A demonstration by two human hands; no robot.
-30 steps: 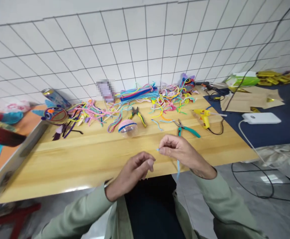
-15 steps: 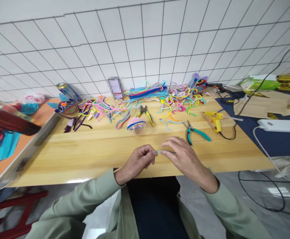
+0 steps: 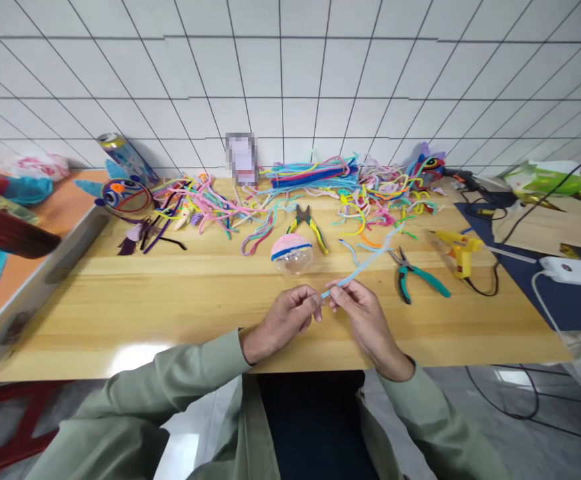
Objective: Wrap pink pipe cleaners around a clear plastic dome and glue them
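Note:
A light blue pipe cleaner point(image 3: 365, 264) runs up and to the right from between my hands. Its lower end is pinched by my left hand point(image 3: 290, 313), fingers closed. Close beside it, my right hand point(image 3: 363, 317) grips the same pipe cleaner between thumb and fingers. Just beyond my hands sits a clear plastic ball point(image 3: 293, 257), its top covered in pink with a blue band around it. Teal-handled pliers point(image 3: 415, 275) lie to the right of my right hand. Yellow-handled pliers point(image 3: 309, 227) rest behind the ball.
A yellow glue gun point(image 3: 463, 253) with a cord lies at the right. Along the wall are heaps of coloured pipe cleaners point(image 3: 215, 207), a bundle of blue ones point(image 3: 310, 175), a can point(image 3: 125, 157) and a blurred phone point(image 3: 242, 160). An orange tray point(image 3: 78, 220) borders the left.
My right hand has closed on the pipe cleaner, which now shows as a long strand pointing away to the right. The view has shifted slightly.

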